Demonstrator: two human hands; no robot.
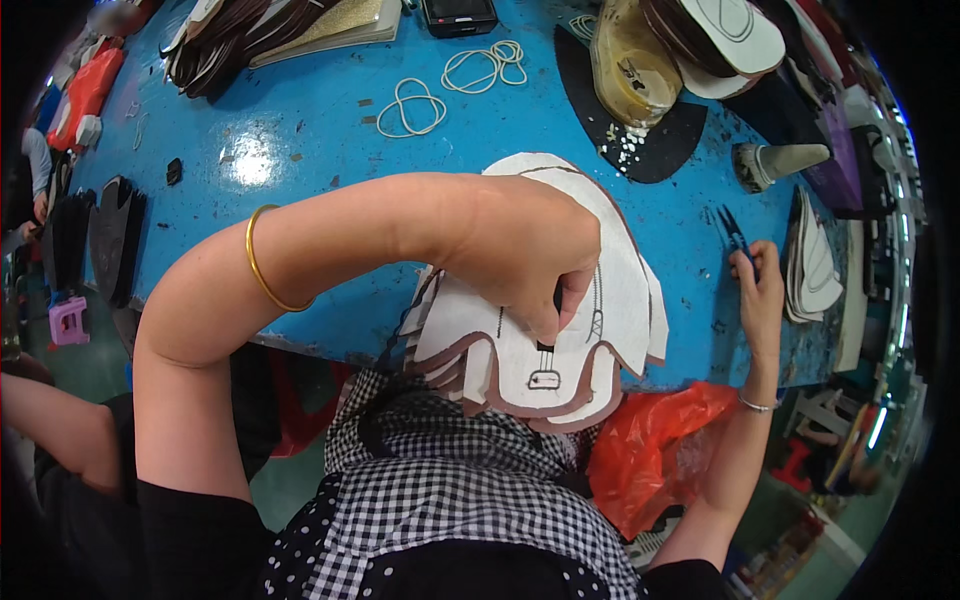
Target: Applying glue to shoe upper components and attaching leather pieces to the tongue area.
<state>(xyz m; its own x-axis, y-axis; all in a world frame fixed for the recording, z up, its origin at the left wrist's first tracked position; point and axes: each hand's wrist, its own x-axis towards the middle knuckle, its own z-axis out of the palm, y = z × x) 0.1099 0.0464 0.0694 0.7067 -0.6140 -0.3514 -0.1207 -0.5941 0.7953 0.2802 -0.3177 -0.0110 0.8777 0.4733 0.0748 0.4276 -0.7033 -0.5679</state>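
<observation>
A stack of white, brown-edged shoe-upper pieces point(470, 315) with stitched lines lies at the table's near edge, partly overhanging it. Across it reaches my left arm. My left hand point(545, 255) is bent down over the top piece, thumb and fingers pinched on a small black piece point(546, 348), mostly hidden by the fingers. It sits just above a stitched buckle-shaped outline point(544, 380). Off to the right, my right hand point(762, 285) is closed on small blue-black thread snips point(735, 232), their two points directed away from me over the table.
Loops of white cord point(412, 108) lie on the blue table point(300, 130). At the back right stand a yellowish plastic container point(635, 65) with white bits spilled before it and a grey cone point(795, 160). More cut pieces point(812, 265) lie rightward; a red plastic bag point(650, 450) hangs near my lap.
</observation>
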